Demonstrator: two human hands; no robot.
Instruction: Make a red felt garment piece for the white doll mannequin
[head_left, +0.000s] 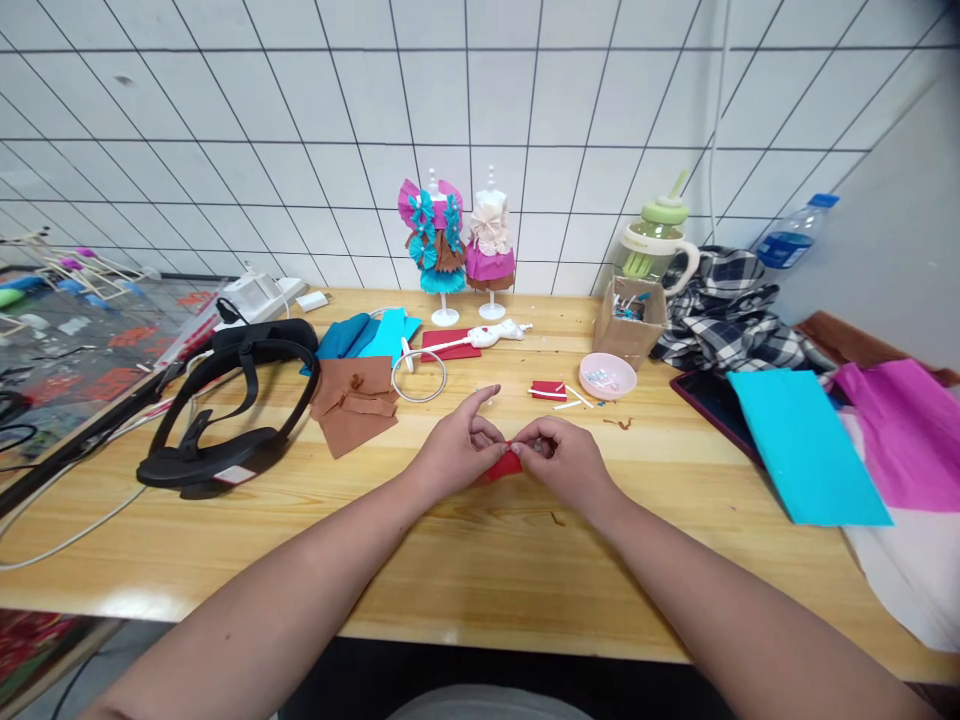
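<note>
Between my two hands is a small piece of red crepe paper (504,466), held just above the table at the middle. My left hand (463,445) pinches its upper edge between thumb and a curled finger, the index finger pointing up and away. Close beside it, my right hand (559,455) pinches the same edge with thumb and fingertips. Beyond the hands lies another small red piece (548,390) with white strips (574,398) on and beside it. A pink bowl (607,377) with small beads stands behind my right hand.
Two small dress forms (442,316) in paper dresses stand by the wall. A white glue gun (487,334) with its cable lies before them. Left are brown paper (352,430) and a black headset (225,460); right are a cardboard box (630,335) and a blue sheet (810,450).
</note>
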